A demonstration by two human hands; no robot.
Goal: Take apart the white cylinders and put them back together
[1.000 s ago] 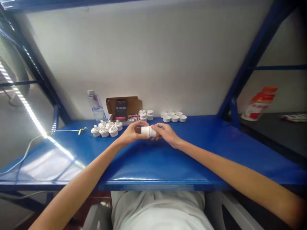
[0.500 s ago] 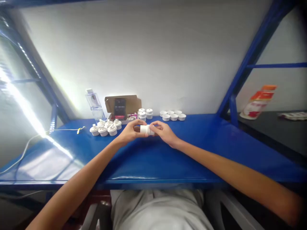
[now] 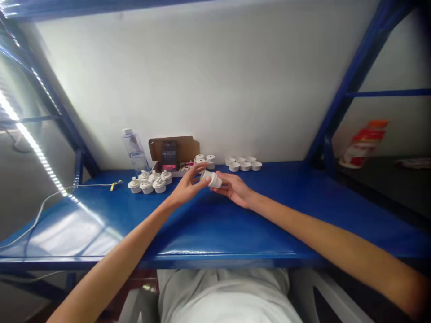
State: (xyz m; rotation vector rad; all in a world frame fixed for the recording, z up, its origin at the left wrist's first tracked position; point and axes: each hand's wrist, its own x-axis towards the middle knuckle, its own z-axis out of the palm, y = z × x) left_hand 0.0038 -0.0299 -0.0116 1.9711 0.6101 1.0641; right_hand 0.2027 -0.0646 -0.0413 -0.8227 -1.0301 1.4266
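Observation:
A white cylindrical piece (image 3: 213, 179) is held tilted above the blue table, between both hands. My left hand (image 3: 190, 183) grips its left end between thumb and fingers. The fingers of my right hand (image 3: 235, 188) are closed around its right end. Behind my left hand, several white round pieces (image 3: 210, 161) are stacked near the wall. Small white open cups (image 3: 245, 166) stand in two rows to the right of them. Several white cups with fittings on top (image 3: 147, 186) stand left of my left hand.
On the blue table (image 3: 262, 229) an open cardboard box (image 3: 185, 148) holds a dark phone (image 3: 169, 154). A clear bottle (image 3: 136, 152) stands beside it. A white cable (image 3: 84, 185) runs along the left. A red and white bottle (image 3: 363, 143) is at the right.
The white piece has gone from lying level to tilted, its right end lower. My right hand has turned and shifted slightly right along it. The camera view has moved slightly.

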